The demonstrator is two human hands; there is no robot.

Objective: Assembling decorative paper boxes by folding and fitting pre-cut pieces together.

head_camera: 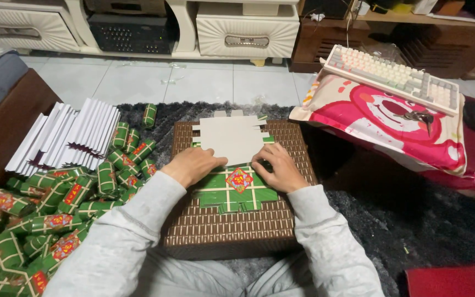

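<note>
Flat green die-cut cardboard box blank (237, 184) lies on brown woven rattan box (226, 231), half folded over. Left hand (192, 165) and right hand (277, 169) press the fold, fingers together, flat on the blank's grey underside.

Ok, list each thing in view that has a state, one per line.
Green box blank: flat, half folded, grey side up.
Left hand: pressing the fold.
Right hand: pressing the fold.
Folded green boxes: closed, heaped.
White blanks: flat, stacked.
Drawer: shut.
</note>
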